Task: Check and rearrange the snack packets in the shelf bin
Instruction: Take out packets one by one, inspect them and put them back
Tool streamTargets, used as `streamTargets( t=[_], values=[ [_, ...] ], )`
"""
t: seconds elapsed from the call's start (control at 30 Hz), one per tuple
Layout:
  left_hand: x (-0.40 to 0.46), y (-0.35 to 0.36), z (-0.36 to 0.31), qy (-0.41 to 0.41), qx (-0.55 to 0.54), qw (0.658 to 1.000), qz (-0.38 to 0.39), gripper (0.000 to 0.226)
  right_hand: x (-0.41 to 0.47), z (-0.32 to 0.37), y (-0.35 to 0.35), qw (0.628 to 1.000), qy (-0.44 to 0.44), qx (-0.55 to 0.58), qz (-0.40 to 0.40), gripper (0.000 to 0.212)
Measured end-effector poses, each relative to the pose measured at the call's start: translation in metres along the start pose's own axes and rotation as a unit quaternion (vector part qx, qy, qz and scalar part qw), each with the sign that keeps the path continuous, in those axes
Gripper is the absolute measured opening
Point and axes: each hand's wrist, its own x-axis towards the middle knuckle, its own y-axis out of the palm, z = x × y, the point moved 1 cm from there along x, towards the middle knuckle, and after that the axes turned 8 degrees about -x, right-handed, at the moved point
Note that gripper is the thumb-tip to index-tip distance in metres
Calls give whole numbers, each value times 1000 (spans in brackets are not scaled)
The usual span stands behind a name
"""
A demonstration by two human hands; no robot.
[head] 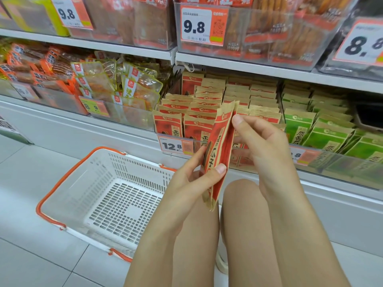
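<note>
I hold a small stack of red and brown paper snack packets (220,146) upright in front of the shelf bin (176,145). My left hand (194,179) grips the stack's lower part, thumb across the front packet. My right hand (259,139) holds the upper right side, index finger at the top edge, fingers behind the packets. The bin holds several rows of the same red packets (209,100), standing upright behind a clear front with a 12.8 price tag (175,145).
A white shopping basket with orange handles (107,195) sits on the tiled floor at lower left. Green packets (323,129) fill the bin to the right. Clear bins of orange snack packs (116,88) stand to the left. An upper shelf (228,65) overhangs the bins. My knees are below.
</note>
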Motion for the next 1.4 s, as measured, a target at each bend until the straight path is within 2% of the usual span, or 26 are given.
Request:
streamTargets(
  t=[0.2,0.33,0.67,0.73,0.9,1.0,1.2,1.27,1.4],
  values=[
    [1,-1,-1,-7,-11,1000,-7,47,0,2,4,999,-21,-30,-8,14],
    [-1,-1,-1,-16,-18,1000,-4,56,0,2,6,1000,-20,-16,-11,15],
    [-1,0,1,-14,-16,1000,1,59,0,-2,10,996,-53,-55,-42,19],
    [0,2,-1,-10,-25,999,-30,65,-1,-3,9,997,-49,-51,-19,15],
    [5,-1,-8,26,-121,983,-135,63,-24,-21,7,996,5,-38,80,18],
    [4,-3,-11,34,-139,977,-160,66,-43,-34,5,991,13,-59,119,13],
    [0,1,-9,17,-146,974,-172,62,-56,-41,7,997,14,-56,46,15],
    [-1,4,-11,22,-154,972,-178,65,-59,-36,6,995,2,-88,54,16],
    [-1,4,-12,23,-151,972,-180,66,-61,-28,5,996,-14,-75,48,7]
  ],
)
